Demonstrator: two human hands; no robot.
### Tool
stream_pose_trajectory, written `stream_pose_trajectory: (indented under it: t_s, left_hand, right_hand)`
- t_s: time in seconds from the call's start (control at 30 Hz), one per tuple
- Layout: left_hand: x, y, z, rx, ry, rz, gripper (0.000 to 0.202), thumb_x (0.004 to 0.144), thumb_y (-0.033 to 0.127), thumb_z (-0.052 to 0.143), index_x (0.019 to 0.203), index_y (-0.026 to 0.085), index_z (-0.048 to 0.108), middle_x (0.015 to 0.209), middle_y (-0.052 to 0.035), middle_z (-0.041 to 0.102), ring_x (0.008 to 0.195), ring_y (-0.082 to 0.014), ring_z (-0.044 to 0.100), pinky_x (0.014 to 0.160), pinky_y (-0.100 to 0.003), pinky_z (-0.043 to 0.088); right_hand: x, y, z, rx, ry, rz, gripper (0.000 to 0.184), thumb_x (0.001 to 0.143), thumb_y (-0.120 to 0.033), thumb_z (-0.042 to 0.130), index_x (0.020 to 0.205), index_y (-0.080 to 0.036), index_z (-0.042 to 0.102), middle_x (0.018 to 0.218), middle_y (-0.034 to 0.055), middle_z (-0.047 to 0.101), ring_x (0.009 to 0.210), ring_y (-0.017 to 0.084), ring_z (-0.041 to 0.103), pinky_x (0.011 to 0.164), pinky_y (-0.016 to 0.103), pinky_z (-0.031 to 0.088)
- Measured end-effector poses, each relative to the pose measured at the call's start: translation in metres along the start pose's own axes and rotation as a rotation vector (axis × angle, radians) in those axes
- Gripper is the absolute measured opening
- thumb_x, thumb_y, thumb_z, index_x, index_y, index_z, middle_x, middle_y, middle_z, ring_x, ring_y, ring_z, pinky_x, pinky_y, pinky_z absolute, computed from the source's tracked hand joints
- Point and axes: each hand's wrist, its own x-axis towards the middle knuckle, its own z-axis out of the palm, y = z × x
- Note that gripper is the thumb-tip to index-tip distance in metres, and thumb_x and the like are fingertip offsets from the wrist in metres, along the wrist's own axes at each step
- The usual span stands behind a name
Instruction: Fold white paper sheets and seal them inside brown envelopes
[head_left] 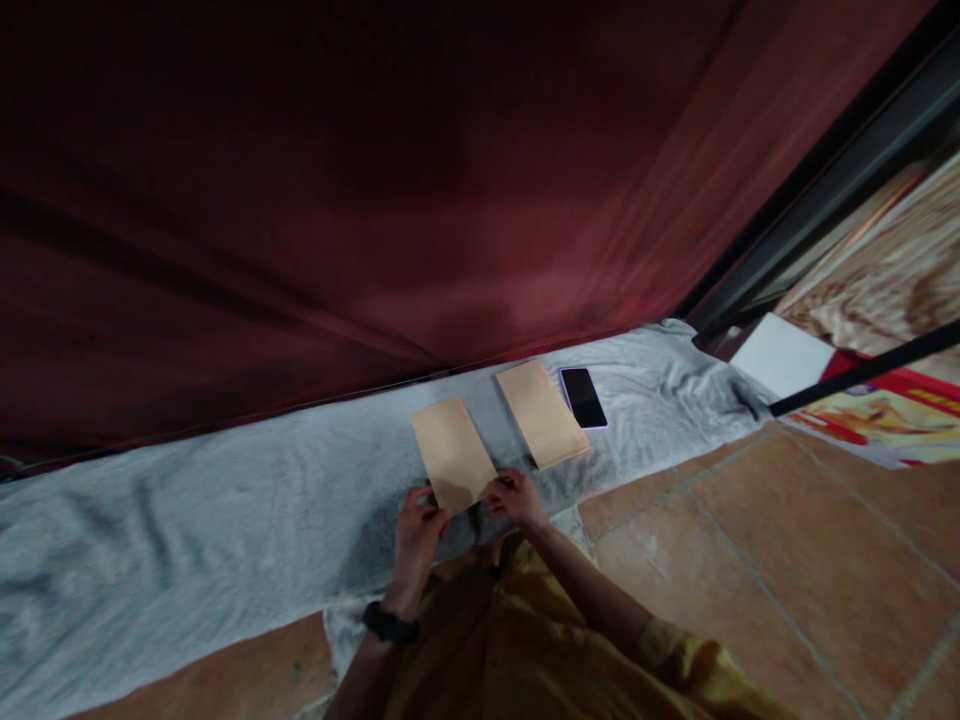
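A brown paper envelope (454, 455) lies at a slant on the grey cloth, its near end between my hands. At its near left corner, my left hand (418, 530) has its fingers closed on the edge. My right hand (516, 498) grips the near right corner, fingers bent. To the right rests a second brown envelope (541, 412), apart from my hands. Its right side overlaps a dark-screened phone (583, 398) with a pale purple rim.
The grey cloth (247, 500) covers a long narrow surface beneath a dark red curtain (450, 250). At the right stand a black frame bar (870, 367) and a red and yellow printed box (885, 410). Brown floor tiles (720, 560) show in front.
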Motion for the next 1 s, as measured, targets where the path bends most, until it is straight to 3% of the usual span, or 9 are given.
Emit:
stream_pose_trajectory:
  t_s: [0.13,0.2,0.27,0.33,0.4,0.53,0.67,0.83,1.0]
  left_hand:
    - [0.002,0.0,-0.001,0.137,0.012,0.002,0.054,0.063,0.021,0.064,0.117,0.017,0.056,0.058,0.0064,0.063,0.049,-0.0153,0.058,0.052,-0.025,0.041]
    - [0.002,0.003,-0.001,0.201,0.027,-0.004,0.051,0.066,0.018,0.062,0.117,0.017,0.056,0.06,0.0057,0.064,0.051,-0.0154,0.059,0.053,-0.026,0.041]
    - [0.001,0.006,-0.002,0.274,0.058,0.007,0.047,0.068,0.015,0.06,0.115,0.019,0.058,0.064,0.0045,0.065,0.055,-0.0158,0.061,0.057,-0.026,0.042]
    - [0.0,0.009,-0.003,0.342,0.086,0.038,0.044,0.07,0.012,0.06,0.114,0.019,0.059,0.067,0.0027,0.067,0.061,-0.017,0.064,0.062,-0.027,0.043]
    - [-0.001,0.011,-0.003,0.391,0.082,0.066,0.041,0.073,0.012,0.059,0.113,0.018,0.06,0.07,0.001,0.068,0.066,-0.0181,0.066,0.065,-0.027,0.045]
    - [-0.006,0.009,-0.002,0.528,0.093,0.136,0.035,0.081,0.011,0.052,0.114,0.018,0.062,0.08,-0.0031,0.07,0.073,-0.0201,0.068,0.069,-0.03,0.049]
    - [-0.017,-0.002,0.003,0.764,0.156,0.384,0.034,0.089,0.012,0.042,0.115,0.017,0.064,0.106,-0.011,0.069,0.096,-0.0236,0.068,0.084,-0.036,0.054]
    - [-0.034,-0.029,0.013,0.952,-0.014,0.748,0.044,0.096,0.019,0.036,0.135,0.017,0.057,0.135,-0.0109,0.063,0.129,-0.0235,0.056,0.108,-0.041,0.048]
    - [-0.04,-0.056,0.015,1.091,-0.01,0.843,0.053,0.099,0.036,0.04,0.147,0.013,0.047,0.146,-0.0147,0.055,0.139,-0.0278,0.047,0.112,-0.042,0.044]
  right_hand:
    - [-0.011,-0.01,-0.014,-0.327,0.026,-0.137,0.024,0.086,-0.028,0.064,0.109,-0.022,0.065,0.083,0.0061,0.071,0.078,0.024,0.068,0.077,0.036,0.054]
    - [-0.018,-0.014,-0.015,-0.658,-0.003,-0.391,0.027,0.094,-0.027,0.054,0.119,-0.021,0.064,0.102,0.0115,0.071,0.097,0.026,0.067,0.089,0.038,0.051]
    - [-0.025,-0.015,-0.01,-0.957,-0.131,-0.699,0.035,0.099,-0.026,0.045,0.13,-0.02,0.06,0.121,0.0135,0.068,0.113,0.027,0.062,0.101,0.041,0.047]
    - [-0.032,-0.01,-0.004,-1.099,-0.282,-0.922,0.041,0.1,-0.027,0.045,0.14,-0.019,0.054,0.139,0.012,0.059,0.129,0.025,0.052,0.112,0.042,0.039]
    - [-0.037,-0.002,-0.001,-1.165,-0.356,-1.023,0.047,0.1,-0.029,0.05,0.145,-0.018,0.048,0.15,0.0102,0.051,0.139,0.023,0.043,0.118,0.043,0.033]
    - [-0.041,0.009,-0.007,-1.199,-0.372,-1.032,0.053,0.101,-0.033,0.053,0.151,-0.019,0.041,0.154,0.0101,0.045,0.142,0.022,0.04,0.12,0.044,0.031]
    - [-0.041,0.011,-0.011,-1.204,-0.372,-1.053,0.055,0.101,-0.035,0.052,0.152,-0.018,0.039,0.156,0.0104,0.043,0.143,0.023,0.039,0.121,0.045,0.03]
    - [-0.04,0.01,-0.011,-1.261,-0.371,-1.075,0.06,0.1,-0.029,0.052,0.155,-0.014,0.033,0.157,0.0124,0.04,0.144,0.022,0.037,0.121,0.044,0.031]
    - [-0.04,0.013,-0.02,-1.288,-0.383,-1.073,0.061,0.101,-0.031,0.048,0.156,-0.011,0.029,0.159,0.0133,0.036,0.146,0.023,0.034,0.122,0.043,0.028]
